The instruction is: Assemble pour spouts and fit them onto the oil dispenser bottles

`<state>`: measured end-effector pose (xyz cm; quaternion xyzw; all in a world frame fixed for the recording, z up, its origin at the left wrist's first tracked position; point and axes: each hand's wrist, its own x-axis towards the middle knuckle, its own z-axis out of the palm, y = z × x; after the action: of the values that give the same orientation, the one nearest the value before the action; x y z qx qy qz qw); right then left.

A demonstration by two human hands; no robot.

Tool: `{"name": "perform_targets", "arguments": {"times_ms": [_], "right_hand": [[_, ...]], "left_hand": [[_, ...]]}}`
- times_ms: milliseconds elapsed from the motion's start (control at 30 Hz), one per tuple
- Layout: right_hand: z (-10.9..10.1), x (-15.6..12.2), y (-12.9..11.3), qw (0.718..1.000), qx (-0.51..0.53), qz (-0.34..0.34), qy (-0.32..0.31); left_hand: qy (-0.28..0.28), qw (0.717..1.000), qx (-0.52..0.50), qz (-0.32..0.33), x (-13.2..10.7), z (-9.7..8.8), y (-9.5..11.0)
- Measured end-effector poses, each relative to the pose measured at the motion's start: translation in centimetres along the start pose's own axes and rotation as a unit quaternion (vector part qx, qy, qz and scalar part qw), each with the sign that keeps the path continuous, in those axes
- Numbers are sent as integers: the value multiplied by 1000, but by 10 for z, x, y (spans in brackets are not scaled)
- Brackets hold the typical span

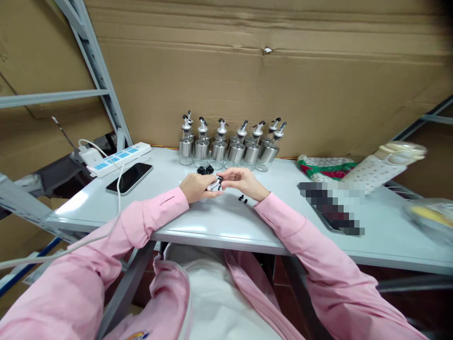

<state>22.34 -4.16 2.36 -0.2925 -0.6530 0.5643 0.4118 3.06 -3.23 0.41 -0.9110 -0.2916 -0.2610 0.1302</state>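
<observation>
My left hand (196, 187) is closed around a small white pourer spout (213, 186) with a black tip, held just above the grey table (219, 219). My right hand (242, 182) meets it from the right, fingers pinched at the spout's black end. Two tiny black caps (242, 199) lie on the table just below my right hand. Two black round pieces (205, 169) sit behind my hands. Several glass and steel oil bottles (230, 150) with pourer tops stand in a row at the table's back.
A phone (130, 177) lies at the left beside a white power strip (118, 158) with a cable trailing off the edge. A patterned cloth (323, 167) and a dotted white bottle (382, 165) lie at the right. Cardboard lines the wall behind.
</observation>
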Motion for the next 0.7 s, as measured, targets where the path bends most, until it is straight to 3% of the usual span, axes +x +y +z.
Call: {"name": "perform_targets", "arguments": {"times_ms": [333,700], "right_hand": [[0,1,3,1000,14,11,-3],[0,0,2,1000,14,5,-21]], "left_hand": [[-29,999,-18,1,-1,1,-2],[-19,999,-22,16,-1,1,-2]]}}
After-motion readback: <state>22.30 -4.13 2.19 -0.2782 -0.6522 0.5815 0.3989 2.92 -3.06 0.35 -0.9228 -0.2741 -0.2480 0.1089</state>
